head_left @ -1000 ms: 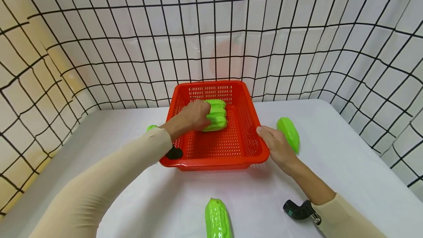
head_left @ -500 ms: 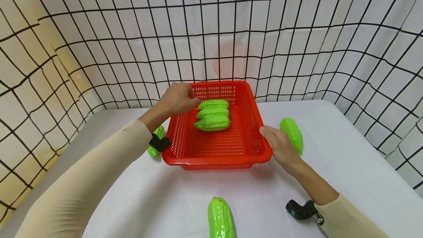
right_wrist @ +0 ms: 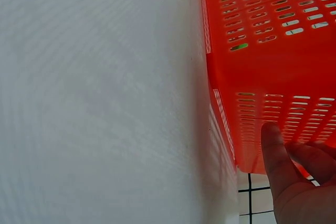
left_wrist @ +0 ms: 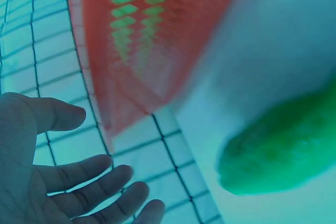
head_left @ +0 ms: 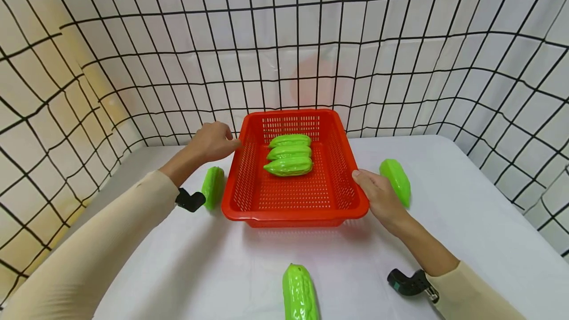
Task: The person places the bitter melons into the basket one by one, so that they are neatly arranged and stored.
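Note:
Three glossy green ridged gourds (head_left: 288, 166) lie side by side in the red perforated plastic basket (head_left: 291, 199), toward its back left. My left hand (head_left: 209, 143) is just outside the basket's left rim, holding nothing. Its fingers are spread in the left wrist view, apart from a green gourd (left_wrist: 283, 145) on the table. That gourd (head_left: 213, 186) sits left of the basket, near my left wrist. My right hand (head_left: 380, 199) grips the basket's right rim, thumb on top in the head view. From the right wrist view, its fingers (right_wrist: 273, 145) lie against the basket's outer wall.
Another green gourd (head_left: 395, 181) lies right of my right hand, and one more (head_left: 299, 290) at the front. A black wire grid (head_left: 284, 63) stands behind and along both sides of the white table (head_left: 200, 275).
My left hand has come off the gourds in the basket and moved left over the rim to outside. The three gourds stay put. My right hand keeps its grip on the rim.

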The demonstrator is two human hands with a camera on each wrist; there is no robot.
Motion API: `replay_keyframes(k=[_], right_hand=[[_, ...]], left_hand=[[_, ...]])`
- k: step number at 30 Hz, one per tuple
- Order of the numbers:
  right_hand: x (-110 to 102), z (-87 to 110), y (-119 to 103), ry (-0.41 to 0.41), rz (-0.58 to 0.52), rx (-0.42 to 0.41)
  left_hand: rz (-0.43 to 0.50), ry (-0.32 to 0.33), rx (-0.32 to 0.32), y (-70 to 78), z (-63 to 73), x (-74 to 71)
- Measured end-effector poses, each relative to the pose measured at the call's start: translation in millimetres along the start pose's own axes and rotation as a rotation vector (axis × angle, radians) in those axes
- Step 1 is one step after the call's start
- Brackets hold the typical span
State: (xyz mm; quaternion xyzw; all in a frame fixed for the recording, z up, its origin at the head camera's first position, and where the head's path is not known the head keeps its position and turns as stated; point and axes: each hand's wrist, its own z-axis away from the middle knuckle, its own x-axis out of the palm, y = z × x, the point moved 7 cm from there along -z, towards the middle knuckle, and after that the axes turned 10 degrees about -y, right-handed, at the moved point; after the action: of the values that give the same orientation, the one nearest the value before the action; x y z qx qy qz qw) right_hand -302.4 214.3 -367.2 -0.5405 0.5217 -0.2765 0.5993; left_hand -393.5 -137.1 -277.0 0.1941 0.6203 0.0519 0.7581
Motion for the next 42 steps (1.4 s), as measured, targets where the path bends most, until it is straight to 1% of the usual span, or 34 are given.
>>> replay_keyframes(k=[3,8,11,14,16,20,28,34,42], right_hand=[[-0.6,-0.4,-0.4,0.004,0.012,0.007],[-0.2,-0.7,0.0,0.003,0.018,0.012],[0.1,-0.4,0.3,-0.001,0.012,0.010],[-0.4,0.2,0.8,-0.002,0.008,0.005],[-0.9,0.6,1.3,-0.002,0.005,0.003],[-1.3,1.1,2.4,0.000,-0.003,0.011],[-1.0,0.2,3.0,-0.001,-0.008,0.014],[-0.7,-0.5,2.1,-0.003,-0.005,0.009],[0.0,-1.3,1.1,-0.003,-0.001,0.004]], left_hand=[[-0.001,-0.033,-0.030,-18.8,4.6,7.4],[-0.020,-0.044,-0.044,-46.4,10.9,23.0],[-0.016,-0.052,-0.074,-60.2,13.9,31.4],[-0.003,-0.064,-0.109,-69.0,16.7,38.4],[0.005,-0.073,-0.128,-73.1,18.0,42.7],[0.024,-0.072,-0.141,-78.7,20.8,49.3],[0.065,-0.044,-0.155,-87.8,25.9,55.3],[0.103,-0.025,-0.151,-90.9,28.7,58.2],[0.145,-0.041,-0.179,-92.3,30.8,65.3]])
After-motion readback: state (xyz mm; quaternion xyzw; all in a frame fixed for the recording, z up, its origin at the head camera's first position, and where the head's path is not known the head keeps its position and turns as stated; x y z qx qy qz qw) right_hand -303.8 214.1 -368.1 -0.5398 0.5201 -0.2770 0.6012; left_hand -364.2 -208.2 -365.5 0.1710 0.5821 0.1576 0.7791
